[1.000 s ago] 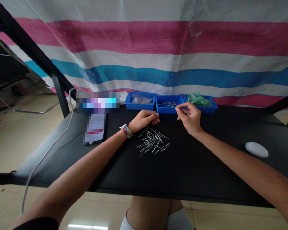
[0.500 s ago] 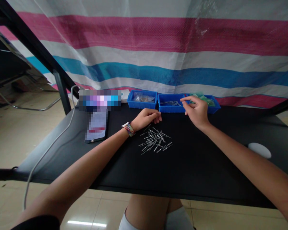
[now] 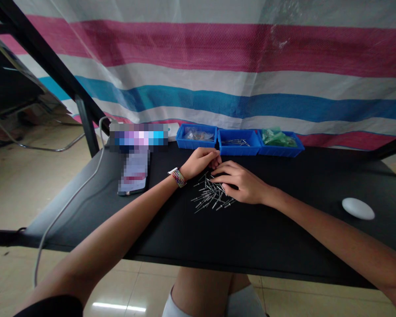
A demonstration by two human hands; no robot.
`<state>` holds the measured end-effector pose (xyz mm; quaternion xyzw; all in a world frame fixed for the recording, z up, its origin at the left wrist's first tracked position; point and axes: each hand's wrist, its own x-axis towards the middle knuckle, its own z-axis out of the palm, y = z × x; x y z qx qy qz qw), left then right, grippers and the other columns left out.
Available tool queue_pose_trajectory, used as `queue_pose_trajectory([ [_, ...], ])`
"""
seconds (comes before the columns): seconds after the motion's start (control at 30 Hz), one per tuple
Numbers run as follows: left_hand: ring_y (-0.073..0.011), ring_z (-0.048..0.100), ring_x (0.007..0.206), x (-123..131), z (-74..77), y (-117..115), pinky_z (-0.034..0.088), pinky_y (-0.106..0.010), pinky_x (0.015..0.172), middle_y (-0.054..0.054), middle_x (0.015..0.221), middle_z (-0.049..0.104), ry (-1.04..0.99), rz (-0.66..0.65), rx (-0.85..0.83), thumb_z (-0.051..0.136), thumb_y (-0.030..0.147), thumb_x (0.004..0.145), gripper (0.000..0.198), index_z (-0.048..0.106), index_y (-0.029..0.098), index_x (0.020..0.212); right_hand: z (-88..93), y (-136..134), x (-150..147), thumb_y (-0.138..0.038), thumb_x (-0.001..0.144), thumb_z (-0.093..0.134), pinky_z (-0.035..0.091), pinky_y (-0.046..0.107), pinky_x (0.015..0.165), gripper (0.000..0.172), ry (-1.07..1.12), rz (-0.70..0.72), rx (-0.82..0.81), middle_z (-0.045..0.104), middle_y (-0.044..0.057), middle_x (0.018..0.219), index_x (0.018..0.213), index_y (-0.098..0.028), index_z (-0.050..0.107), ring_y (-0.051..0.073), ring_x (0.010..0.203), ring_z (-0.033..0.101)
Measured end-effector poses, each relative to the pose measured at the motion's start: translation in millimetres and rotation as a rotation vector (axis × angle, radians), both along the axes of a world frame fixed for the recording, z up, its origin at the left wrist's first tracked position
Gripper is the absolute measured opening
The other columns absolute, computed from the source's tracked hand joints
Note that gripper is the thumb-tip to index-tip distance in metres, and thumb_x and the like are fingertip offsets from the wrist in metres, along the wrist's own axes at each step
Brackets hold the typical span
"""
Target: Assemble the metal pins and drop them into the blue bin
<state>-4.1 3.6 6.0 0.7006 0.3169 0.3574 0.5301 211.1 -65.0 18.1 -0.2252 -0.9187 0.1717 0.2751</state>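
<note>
Many thin metal pins (image 3: 210, 194) lie crisscrossed on the near side of the middle blue bin (image 3: 240, 151), your right hand (image 3: 243, 183) closest, fingers spread over them, your left hand (image 3: 200, 162) curled nearer the bin, its grip hidden.

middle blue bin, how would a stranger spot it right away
Find the far edge of the black table. In the row there, the middle blue bin holds thin metal pieces; the left bin holds clear plastic, the right bin green plastic.
</note>
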Motion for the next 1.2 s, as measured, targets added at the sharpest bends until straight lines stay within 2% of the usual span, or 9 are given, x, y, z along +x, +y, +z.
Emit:
queue_pose_trajectory([
  [0.13, -0.0122, 0.062, 0.066, 0, -0.4, 0, 0.049, -0.023, 0.064, -0.004, 0.071, 0.067, 0.013, 0.003, 0.016, 0.059, 0.047, 0.101, 0.042, 0.073, 0.013, 0.081, -3.2, 0, 0, -0.014, 0.099, 0.058, 0.055, 0.054, 0.108, 0.034, -0.019, -0.054, 0.002, 0.074, 0.011, 0.124, 0.125, -0.023, 0.079, 0.03, 0.122, 0.063],
  [0.47, -0.012, 0.062, 0.064, 0, -2.8, 2, 0.049, -0.023, 0.062, -0.004, 0.071, 0.068, 0.03, 0.0, 0.03, 0.058, 0.049, 0.101, 0.043, 0.072, 0.013, 0.08, -2.8, 5, 1, -0.004, 0.093, 0.061, 0.059, 0.049, 0.097, 0.03, 0.0, -0.211, -0.005, 0.075, 0.009, 0.103, 0.105, -0.022, 0.083, 0.027, 0.104, 0.066],
  [0.7, -0.0122, 0.063, 0.063, 0, -3.7, 3, 0.049, -0.023, 0.061, -0.004, 0.069, 0.068, 0.044, 0.001, 0.019, 0.058, 0.05, 0.101, 0.044, 0.072, 0.014, 0.079, -3.6, 14, 12, 0.01, 0.085, 0.045, 0.058, 0.046, 0.094, 0.054, -0.062, -0.257, -0.023, 0.074, 0.008, 0.101, 0.103, -0.023, 0.084, 0.025, 0.102, 0.066],
  [0.77, -0.0123, 0.063, 0.063, 0, -4.2, 3, 0.05, -0.023, 0.061, -0.004, 0.07, 0.068, 0.044, -0.003, 0.019, 0.059, 0.05, 0.101, 0.044, 0.072, 0.014, 0.079, -2.7, 19, 16, 0.007, 0.086, 0.05, 0.058, 0.045, 0.091, 0.049, -0.094, -0.262, -0.015, 0.073, 0.007, 0.1, 0.103, -0.025, 0.084, 0.025, 0.099, 0.065],
  [0.93, -0.0124, 0.064, 0.063, 0, -4.7, 3, 0.051, -0.023, 0.062, -0.005, 0.071, 0.069, 0.047, -0.005, 0.02, 0.058, 0.05, 0.101, 0.044, 0.072, 0.013, 0.08, 2.9, 28, 25, -0.005, 0.089, 0.068, 0.054, 0.042, 0.088, 0.023, -0.156, -0.278, -0.045, 0.071, 0.006, 0.096, 0.095, -0.023, 0.081, 0.026, 0.099, 0.066],
  [1.2, -0.0125, 0.063, 0.064, 1, -6.7, 3, 0.05, -0.023, 0.062, -0.004, 0.07, 0.067, 0.067, 0.001, 0.029, 0.057, 0.048, 0.102, 0.042, 0.071, 0.013, 0.081, 6.9, 37, 35, -0.006, 0.086, 0.067, 0.047, 0.031, 0.073, 0.015, -0.169, -0.319, -0.121, 0.062, 0.004, 0.097, 0.09, -0.02, 0.071, 0.017, 0.08, 0.061],
])
